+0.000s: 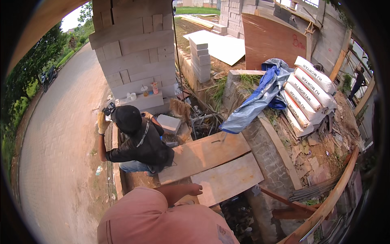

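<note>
My left hand (196, 189) is closed in a loose fist at the end of my bent forearm, in front of my pink shirt (162, 221). Nothing shows in its fingers. It hovers by the near left edge of a pale wooden board (227, 179). A second, longer board (207, 154) lies just beyond, with a narrow dark gap between the two. My right hand is out of view. To the left a co-worker (138, 138) in a black cap and dark shirt sits low, facing a block column (134, 53); a gloved hand (103, 123) is raised near the cap.
A dark trench with debris (237, 215) opens below the near board. White mortar sacks (310, 95) are stacked at right beside a blue-grey tarp (260, 97). A curved timber (325, 211) crosses the lower right. A paved road (61, 122) runs along the left.
</note>
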### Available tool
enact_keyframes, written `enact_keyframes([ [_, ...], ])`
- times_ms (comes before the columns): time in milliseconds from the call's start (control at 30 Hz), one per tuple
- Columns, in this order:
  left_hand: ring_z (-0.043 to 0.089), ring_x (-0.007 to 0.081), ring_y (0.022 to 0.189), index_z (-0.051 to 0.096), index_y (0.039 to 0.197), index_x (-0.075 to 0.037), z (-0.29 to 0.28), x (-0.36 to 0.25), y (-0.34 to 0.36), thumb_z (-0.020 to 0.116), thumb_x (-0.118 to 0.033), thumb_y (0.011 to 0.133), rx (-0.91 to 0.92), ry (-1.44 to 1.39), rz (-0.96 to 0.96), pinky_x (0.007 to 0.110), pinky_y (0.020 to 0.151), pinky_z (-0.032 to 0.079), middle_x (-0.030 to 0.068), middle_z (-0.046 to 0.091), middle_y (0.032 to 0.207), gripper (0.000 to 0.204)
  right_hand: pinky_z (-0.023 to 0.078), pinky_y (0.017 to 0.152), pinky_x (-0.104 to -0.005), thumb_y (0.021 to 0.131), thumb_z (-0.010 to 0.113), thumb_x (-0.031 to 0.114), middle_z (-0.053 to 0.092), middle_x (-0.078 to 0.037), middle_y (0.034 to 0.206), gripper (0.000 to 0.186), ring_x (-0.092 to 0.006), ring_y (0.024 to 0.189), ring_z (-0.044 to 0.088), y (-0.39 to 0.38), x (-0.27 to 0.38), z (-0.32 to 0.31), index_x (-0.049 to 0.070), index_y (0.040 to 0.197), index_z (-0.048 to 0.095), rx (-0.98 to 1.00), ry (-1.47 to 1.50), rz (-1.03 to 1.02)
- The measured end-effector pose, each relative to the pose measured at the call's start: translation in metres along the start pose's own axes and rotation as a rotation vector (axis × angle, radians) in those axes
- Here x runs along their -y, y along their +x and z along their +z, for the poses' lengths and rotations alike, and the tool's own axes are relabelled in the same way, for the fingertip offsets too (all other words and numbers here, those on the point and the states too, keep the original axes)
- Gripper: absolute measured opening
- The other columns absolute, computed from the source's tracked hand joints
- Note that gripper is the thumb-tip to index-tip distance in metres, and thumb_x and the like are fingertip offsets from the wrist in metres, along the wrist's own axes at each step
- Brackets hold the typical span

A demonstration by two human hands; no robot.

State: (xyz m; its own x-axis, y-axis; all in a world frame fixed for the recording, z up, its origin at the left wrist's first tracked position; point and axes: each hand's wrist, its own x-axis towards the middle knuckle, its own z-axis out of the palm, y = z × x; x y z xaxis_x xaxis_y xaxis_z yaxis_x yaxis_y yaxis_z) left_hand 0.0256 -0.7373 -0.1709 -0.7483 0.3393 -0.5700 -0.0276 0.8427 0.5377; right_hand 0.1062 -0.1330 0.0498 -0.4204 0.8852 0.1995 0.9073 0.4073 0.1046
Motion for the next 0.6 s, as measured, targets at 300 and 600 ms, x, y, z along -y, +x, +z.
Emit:
enact_keyframes([
  [300,0.055,0.0374,0.116,0.064,0.116,-0.002,0.013,0.098,-0.063,0.050,-0.039,0.088,0.064,0.148,-0.195,0.045,0.097,0.044,0.0218,0.059,0.124,0.048,0.047,0.091,-0.0531,0.084,0.059,0.051,0.042,-0.027,0.137,0.068,-0.0419,0.117,0.052,-0.016,-0.025,0.007,0.001,0.130,0.052,0.024,0.008,0.054],
  [600,0.058,0.0372,0.111,0.065,0.113,-0.003,0.009,0.128,-0.060,0.048,-0.041,0.089,0.047,0.121,-0.236,0.045,0.094,0.046,0.0227,0.060,0.121,0.048,0.048,0.091,-0.0528,0.084,0.058,0.051,0.043,-0.027,0.137,0.069,-0.0422,0.116,0.053,-0.017,-0.040,0.015,0.001,0.130,0.051,0.021,0.011,0.060],
])
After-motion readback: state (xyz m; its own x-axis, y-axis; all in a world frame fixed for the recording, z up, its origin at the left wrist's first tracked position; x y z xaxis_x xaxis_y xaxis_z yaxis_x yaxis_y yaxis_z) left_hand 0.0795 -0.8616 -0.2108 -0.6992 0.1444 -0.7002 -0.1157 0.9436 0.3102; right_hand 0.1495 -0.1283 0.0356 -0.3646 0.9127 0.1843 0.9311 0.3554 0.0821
